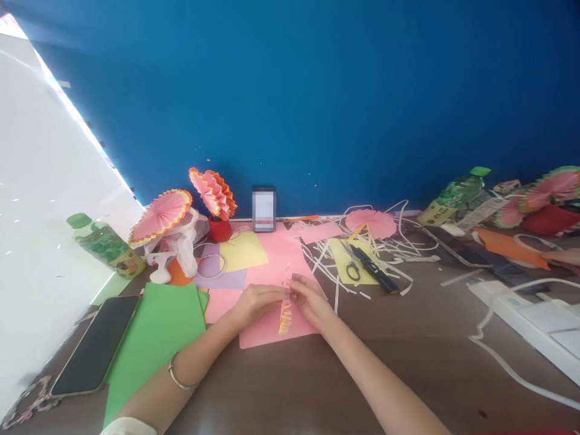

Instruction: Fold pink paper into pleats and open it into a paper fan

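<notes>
Between my two hands is a narrow pleated paper strip [285, 320], pink and yellow, its folded end hanging toward me. My left hand [261, 300] pinches it from the left near its middle. From the right, my right hand [308, 297] grips the same strip, fingertips meeting those of the left. Part of the strip is hidden behind the fingers. Underneath both hands lies a pink paper sheet [281, 335]. Yellow paper [243, 251] and purple paper [229, 280] lie just beyond, with a thin ring [211, 266] on them.
Green paper [156, 338] and a phone [97, 344] lie left. Scissors [353, 270] and a black cutter-like tool [374, 269] rest amid white paper strips. Folded paper fans [161, 214], bottles [106, 248] and a propped phone [264, 208] stand behind. At right are a power strip [530, 326] and another person's hand [566, 258].
</notes>
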Available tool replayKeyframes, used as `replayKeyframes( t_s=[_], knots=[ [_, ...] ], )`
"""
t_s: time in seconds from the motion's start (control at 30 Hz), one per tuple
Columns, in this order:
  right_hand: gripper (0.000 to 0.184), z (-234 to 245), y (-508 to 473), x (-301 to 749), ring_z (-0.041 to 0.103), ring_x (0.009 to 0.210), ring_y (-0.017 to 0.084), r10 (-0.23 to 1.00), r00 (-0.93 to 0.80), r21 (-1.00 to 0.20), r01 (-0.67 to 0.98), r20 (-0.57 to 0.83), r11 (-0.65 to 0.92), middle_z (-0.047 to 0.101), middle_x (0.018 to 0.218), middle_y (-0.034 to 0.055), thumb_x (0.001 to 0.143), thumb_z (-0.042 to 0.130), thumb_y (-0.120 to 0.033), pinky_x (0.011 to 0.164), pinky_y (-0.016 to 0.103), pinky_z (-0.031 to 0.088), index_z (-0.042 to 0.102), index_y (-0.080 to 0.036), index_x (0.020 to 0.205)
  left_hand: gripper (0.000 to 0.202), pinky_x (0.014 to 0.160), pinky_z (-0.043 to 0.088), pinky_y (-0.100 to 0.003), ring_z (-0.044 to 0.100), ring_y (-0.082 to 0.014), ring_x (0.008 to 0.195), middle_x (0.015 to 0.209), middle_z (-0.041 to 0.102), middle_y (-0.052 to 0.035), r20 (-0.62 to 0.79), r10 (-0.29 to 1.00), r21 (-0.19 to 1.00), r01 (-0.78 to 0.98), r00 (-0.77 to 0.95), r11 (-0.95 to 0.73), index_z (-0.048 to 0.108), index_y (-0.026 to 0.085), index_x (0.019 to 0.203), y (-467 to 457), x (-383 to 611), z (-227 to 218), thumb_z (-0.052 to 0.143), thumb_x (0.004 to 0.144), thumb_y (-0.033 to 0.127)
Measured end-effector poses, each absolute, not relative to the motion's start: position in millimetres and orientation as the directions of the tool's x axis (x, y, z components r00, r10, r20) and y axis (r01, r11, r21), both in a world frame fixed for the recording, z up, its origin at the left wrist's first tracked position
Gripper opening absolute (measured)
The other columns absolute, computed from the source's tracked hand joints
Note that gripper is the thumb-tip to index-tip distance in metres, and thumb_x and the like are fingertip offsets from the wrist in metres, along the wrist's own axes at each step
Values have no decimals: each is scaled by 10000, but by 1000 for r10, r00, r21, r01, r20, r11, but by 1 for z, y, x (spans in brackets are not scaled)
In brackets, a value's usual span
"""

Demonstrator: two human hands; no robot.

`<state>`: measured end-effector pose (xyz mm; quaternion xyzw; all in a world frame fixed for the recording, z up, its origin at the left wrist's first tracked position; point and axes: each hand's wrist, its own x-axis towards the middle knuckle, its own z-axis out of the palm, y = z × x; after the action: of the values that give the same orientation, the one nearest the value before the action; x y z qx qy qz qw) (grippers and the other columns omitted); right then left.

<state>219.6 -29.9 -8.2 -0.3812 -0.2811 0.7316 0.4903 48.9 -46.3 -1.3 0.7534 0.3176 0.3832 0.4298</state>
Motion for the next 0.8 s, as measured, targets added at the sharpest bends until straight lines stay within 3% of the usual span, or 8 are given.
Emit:
replayKeyframes(
  t_s=[0.1, 0.23, 0.33, 0.4, 0.53, 0.63, 0.7, 0.8],
  knots=[
    [189, -10, -29, 219, 537, 579, 93, 945, -231, -783, -532, -233, -323, 605, 647, -19, 569, 759, -215, 555, 224, 423, 626, -184, 700, 210, 728, 457, -300, 621, -187, 762, 786, 675, -70, 306, 880, 919, 128, 362, -372, 679, 189, 798, -44, 55, -8, 564, 771, 362],
    [224, -8, -31, 218, 554, 609, 99, 958, -250, -797, -546, -139, -258, 607, 693, -17, 584, 754, -208, 561, 218, 451, 623, -195, 765, 386, 532, 392, -238, 496, -106, 466, 481, 533, 1, 81, 983, 991, -120, 165, -62, 581, 143, 637, -40, 63, -9, 508, 774, 497],
    [345, -1, -38, 216, 598, 691, 130, 957, -282, -826, -521, -72, -216, 637, 763, -9, 582, 756, -196, 660, 258, 493, 604, -217, 892, 376, 504, 354, -201, 430, -61, 453, 546, 515, 27, -51, 982, 866, -482, 180, 134, 546, 142, 714, -35, 65, -9, 572, 722, 517],
    [451, 7, -43, 214, 619, 750, 156, 945, -327, -859, -479, -19, -183, 654, 829, 2, 584, 757, -202, 726, 302, 505, 571, -238, 993, 371, 517, 357, -193, 423, -54, 482, 587, 500, 32, -96, 960, 741, -625, 263, 245, 544, 146, 766, -33, 63, -11, 603, 703, 507],
    [532, 23, -52, 214, 626, 843, 189, 907, -413, -946, -320, 85, -57, 637, 977, 36, 612, 739, -235, 821, 379, 490, 504, -239, 1090, 333, 543, 377, -206, 426, -66, 501, 549, 439, 45, -99, 913, 635, -681, 396, 364, 551, 157, 807, -32, 60, -14, 581, 738, 482],
    [433, 27, -52, 217, 596, 920, 191, 935, -331, -981, -181, 125, 67, 619, 1001, 37, 630, 725, -243, 837, 346, 477, 540, -225, 1021, 296, 540, 372, -195, 419, -50, 492, 593, 471, 38, -108, 909, 593, -708, 403, 384, 565, 153, 819, -32, 56, -13, 608, 737, 434],
    [375, 24, -50, 219, 584, 908, 188, 959, -263, -988, -140, 102, 67, 615, 975, 35, 637, 718, -258, 753, 301, 497, 561, -222, 975, 302, 525, 361, -185, 415, -39, 485, 626, 492, 33, -134, 901, 581, -703, 414, 409, 578, 145, 834, -32, 54, -11, 642, 714, 415],
    [377, 17, -46, 219, 585, 767, 156, 964, -265, -976, -212, 1, -57, 610, 910, 17, 619, 731, -261, 585, 246, 484, 565, -228, 955, 294, 535, 366, -195, 433, -46, 503, 642, 500, 23, -147, 877, 589, -672, 458, 449, 585, 137, 775, -33, 51, -10, 671, 687, 405]
  ],
)
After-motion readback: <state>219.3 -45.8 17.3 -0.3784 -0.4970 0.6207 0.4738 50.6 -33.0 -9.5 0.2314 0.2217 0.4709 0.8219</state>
